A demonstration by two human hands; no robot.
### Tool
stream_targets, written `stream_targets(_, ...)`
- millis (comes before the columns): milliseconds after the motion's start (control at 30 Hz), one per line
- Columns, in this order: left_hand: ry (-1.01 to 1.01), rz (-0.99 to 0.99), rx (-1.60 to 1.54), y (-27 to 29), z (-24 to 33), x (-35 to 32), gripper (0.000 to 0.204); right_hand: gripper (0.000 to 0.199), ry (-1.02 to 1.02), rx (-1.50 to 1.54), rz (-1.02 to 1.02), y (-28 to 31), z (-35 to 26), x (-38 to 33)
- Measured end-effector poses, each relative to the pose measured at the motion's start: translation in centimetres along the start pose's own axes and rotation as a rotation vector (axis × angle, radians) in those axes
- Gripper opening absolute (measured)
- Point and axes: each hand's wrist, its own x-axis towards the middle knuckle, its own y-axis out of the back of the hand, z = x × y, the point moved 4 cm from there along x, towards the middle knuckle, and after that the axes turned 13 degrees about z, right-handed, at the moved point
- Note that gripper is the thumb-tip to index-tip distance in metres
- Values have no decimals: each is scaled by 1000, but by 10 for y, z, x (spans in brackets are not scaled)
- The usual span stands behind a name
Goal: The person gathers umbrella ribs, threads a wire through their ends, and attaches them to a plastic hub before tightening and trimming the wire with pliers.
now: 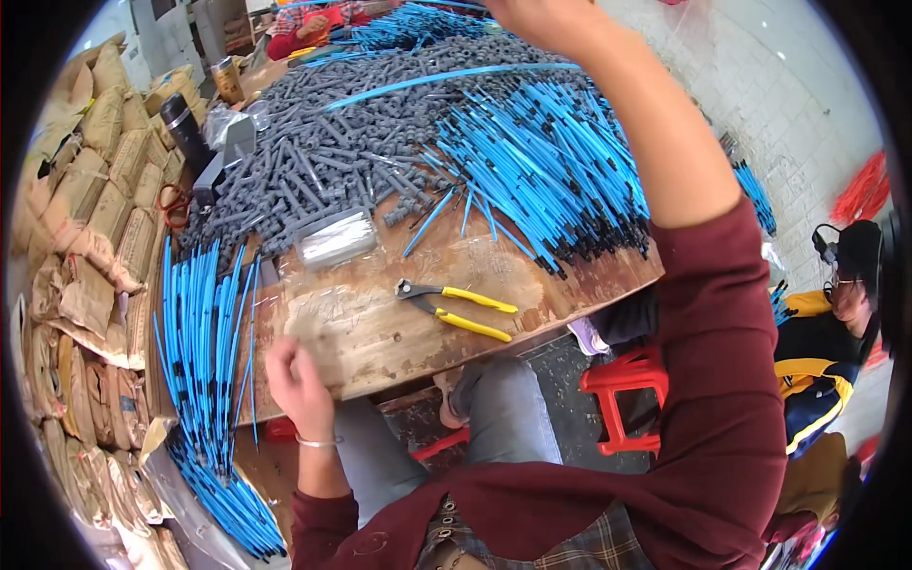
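My left hand (299, 388) is just above the table's near edge, its fingers loosely bent and a little apart, with nothing visible in them. My right arm reaches far across the table, and my right hand (543, 21) is at the top edge of the view, its fingers cut off. A long blue strip (446, 79) arches over a heap of grey plastic plugs (328, 157). Below my right forearm lies a big pile of blue rods with black ends (546, 166). End-cutting pliers with yellow handles (465, 312) rest on the bare wood.
A clear box of thin white pieces (337, 237) stands mid-table. More blue rods (199, 323) hang over the left edge, near stacked brown sacks (104, 209). Scissors (174, 201) and a dark bottle (183, 128) stand left. A red stool (627, 399) and another person (826, 351) are at right.
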Motion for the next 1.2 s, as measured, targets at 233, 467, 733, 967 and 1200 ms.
stream_targets(233,829,-192,-1235,-31,49,42,27,15,-223,335,-501,9,-162,-4)
stream_targets(467,721,-518,-1317,-61,53,8,26,21,-512,354,-402,12,-220,-94)
stream_targets(733,785,-394,-976,-84,87,-7,21,22,-701,412,-515,14,-229,-134)
stream_targets(967,1072,-634,-1260,-94,50,-18,17,24,-676,674,-169,32,-193,-173)
stream_targets(1200,1007,-865,-1401,-60,7,-35,14,25,-1229,-429,-188,148,16,-338)
